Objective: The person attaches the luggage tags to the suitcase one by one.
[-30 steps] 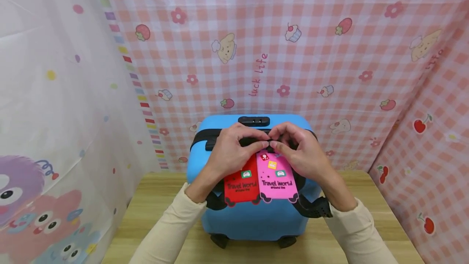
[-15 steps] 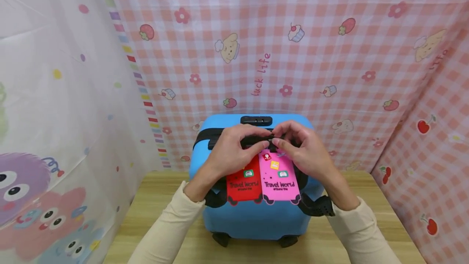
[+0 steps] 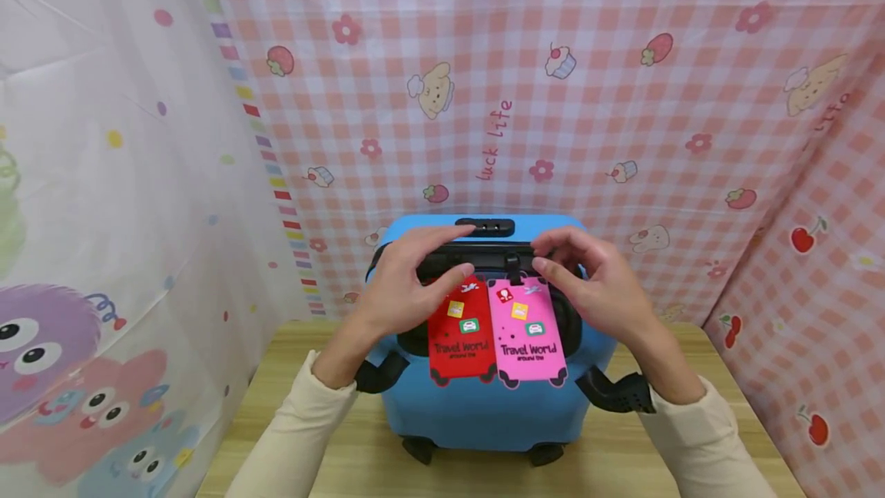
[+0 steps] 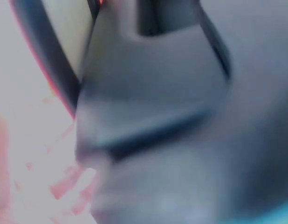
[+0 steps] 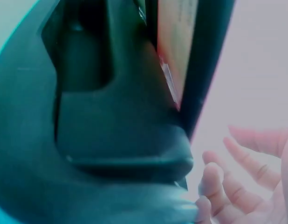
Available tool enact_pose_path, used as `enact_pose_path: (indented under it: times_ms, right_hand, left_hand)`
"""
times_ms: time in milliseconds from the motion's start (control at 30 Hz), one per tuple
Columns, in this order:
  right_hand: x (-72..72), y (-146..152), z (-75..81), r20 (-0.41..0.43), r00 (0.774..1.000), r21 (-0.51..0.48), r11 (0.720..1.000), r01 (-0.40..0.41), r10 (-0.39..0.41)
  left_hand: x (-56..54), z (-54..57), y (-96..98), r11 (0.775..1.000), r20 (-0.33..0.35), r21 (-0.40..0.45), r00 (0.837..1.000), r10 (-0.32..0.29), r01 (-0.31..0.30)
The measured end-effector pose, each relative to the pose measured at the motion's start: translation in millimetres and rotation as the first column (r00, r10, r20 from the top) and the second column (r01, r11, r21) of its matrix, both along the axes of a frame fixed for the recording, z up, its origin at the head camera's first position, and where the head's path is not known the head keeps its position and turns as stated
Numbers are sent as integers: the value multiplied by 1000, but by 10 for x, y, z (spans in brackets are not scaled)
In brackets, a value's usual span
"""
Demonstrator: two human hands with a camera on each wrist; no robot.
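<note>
A blue suitcase [image 3: 484, 421] stands in front of me in the head view. From its black handle [image 3: 477, 260] hang a red luggage tag [image 3: 462, 363] and a pink luggage tag [image 3: 531, 366], side by side. A short black strap [image 3: 513, 267] loops over the handle above the pink tag. My left hand [image 3: 408, 283] hovers by the red tag's upper left, fingers spread and holding nothing. Right of the strap is my right hand [image 3: 601, 279], loosely bent with thumb and forefinger parted. In the right wrist view, that hand [image 5: 246, 186] shows beside the dark handle [image 5: 125, 126].
A wooden table [image 3: 276, 398] bears the suitcase, whose black wheels [image 3: 418, 449] face me. A black combination lock [image 3: 485, 227] sits above the handle. Pink checked cloth [image 3: 484, 60] hangs close behind, white patterned cloth [image 3: 83, 198] at left, more checked cloth [image 3: 795, 298] at right.
Both hands have drawn apart from the strap at the top of the pink tag, the left moving further. The fingers have let go, and both tags hang in fuller view.
</note>
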State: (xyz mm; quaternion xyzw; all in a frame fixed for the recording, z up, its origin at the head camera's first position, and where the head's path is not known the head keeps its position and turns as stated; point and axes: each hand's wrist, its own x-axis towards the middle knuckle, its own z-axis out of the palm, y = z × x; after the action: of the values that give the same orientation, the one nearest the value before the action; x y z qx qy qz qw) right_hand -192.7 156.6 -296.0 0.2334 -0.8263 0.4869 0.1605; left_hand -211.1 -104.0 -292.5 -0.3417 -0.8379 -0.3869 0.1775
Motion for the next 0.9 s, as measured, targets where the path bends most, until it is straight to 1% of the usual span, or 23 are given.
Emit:
enact_pose_path:
  times_ms: [100,200,267,333,400,467,533,600,700,767,900]
  right_hand:
    - [30,34,3,-32,999,1,1000,8,-8]
    - [72,77,5,-34,999,24,999,42,-41]
    - [99,115,1,-33,997,46,997,69,-67]
    - [127,161,-12,-34,996,53,995,89,-87]
    - [152,211,-34,-56,993,46,994,103,-101]
    - [176,266,-62,-86,990,26,993,114,-111]
    - [192,323,-90,-138,982,5,992,129,-127]
    - [197,389,-122,-202,967,5,987,158,-154]
    - [185,500,-181,-282,935,26,972,233,-216]
    - [174,580,-227,-308,915,46,957,288,-260]
    - [152,745,-335,-320,893,73,932,355,-316]
  left_hand:
    - [2,-18,-86,1000,4,14,1000,21,-21]
    - [5,-41,-173,999,-3,23,999,43,-43]
    - [5,-60,-236,998,-23,36,998,56,-55]
    - [18,-75,-306,996,-38,42,996,82,-81]
    - [33,-90,-387,993,-64,54,992,109,-105]
    - [43,-111,-481,988,-95,52,985,147,-143]
    - [34,-141,-580,982,-141,45,972,188,-184]
    - [15,-180,-684,972,-181,40,955,233,-230]
    - [-8,-258,-841,949,-218,32,924,314,-315]
    - [-12,-319,-936,930,-230,24,903,363,-367]
    - [-25,-440,-1088,894,-267,-8,863,429,-448]
